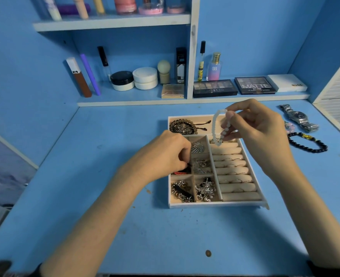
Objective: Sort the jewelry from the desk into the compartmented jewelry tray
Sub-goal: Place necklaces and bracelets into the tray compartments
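A beige compartmented jewelry tray [215,204] lies on the blue desk, with chains, earrings and rings in its sections. My right hand [259,128] pinches a white bead bracelet [215,124] and holds it hanging above the tray's upper part. My left hand [165,154] is curled over the tray's left side, its fingertips on a dark and red piece [182,171] in a middle-left compartment. On the desk to the right lie a silver watch [299,117], a black bead bracelet [307,144] and a small pink piece [289,126].
A low shelf behind the tray carries makeup palettes [215,88], jars [145,77], tubes and perfume bottles [214,66]. A white slatted panel [339,92] stands at the right edge. Blue side walls close in the desk.
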The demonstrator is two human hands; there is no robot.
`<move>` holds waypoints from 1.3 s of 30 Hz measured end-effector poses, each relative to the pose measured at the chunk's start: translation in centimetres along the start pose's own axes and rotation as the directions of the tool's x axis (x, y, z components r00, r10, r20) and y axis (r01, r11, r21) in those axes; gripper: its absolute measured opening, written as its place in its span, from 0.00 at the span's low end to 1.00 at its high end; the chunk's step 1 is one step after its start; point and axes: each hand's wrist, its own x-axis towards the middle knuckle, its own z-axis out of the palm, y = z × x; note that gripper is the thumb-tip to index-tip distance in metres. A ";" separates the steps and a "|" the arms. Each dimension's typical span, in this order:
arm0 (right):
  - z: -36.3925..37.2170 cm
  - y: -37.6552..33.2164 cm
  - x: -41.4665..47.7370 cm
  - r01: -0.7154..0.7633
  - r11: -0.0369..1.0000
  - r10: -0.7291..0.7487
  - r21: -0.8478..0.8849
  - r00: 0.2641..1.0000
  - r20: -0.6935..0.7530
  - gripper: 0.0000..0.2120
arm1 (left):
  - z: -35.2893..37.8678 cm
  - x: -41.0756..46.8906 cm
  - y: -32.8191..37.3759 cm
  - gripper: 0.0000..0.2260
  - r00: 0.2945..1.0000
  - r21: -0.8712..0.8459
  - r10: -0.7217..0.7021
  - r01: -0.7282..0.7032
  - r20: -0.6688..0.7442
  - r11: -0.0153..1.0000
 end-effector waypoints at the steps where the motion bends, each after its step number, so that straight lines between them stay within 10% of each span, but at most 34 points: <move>1: 0.0 0.0 0.0 0.000 1.000 0.000 0.001 1.000 0.002 0.03 | 0.2 0.0 0.0 0.04 1.000 -0.007 -0.008 0.008 -0.001 1.000; 25: 0.0 -0.2 -0.2 0.008 1.000 -0.008 -0.008 1.000 -0.003 0.03 | 0.0 -0.3 0.8 0.06 0.982 0.067 0.178 -0.182 0.068 0.981; 39: 0.2 0.0 0.1 0.014 1.000 -0.014 0.006 1.000 0.011 0.02 | 0.7 -0.3 0.0 0.06 0.990 0.172 -0.031 0.055 -0.136 0.984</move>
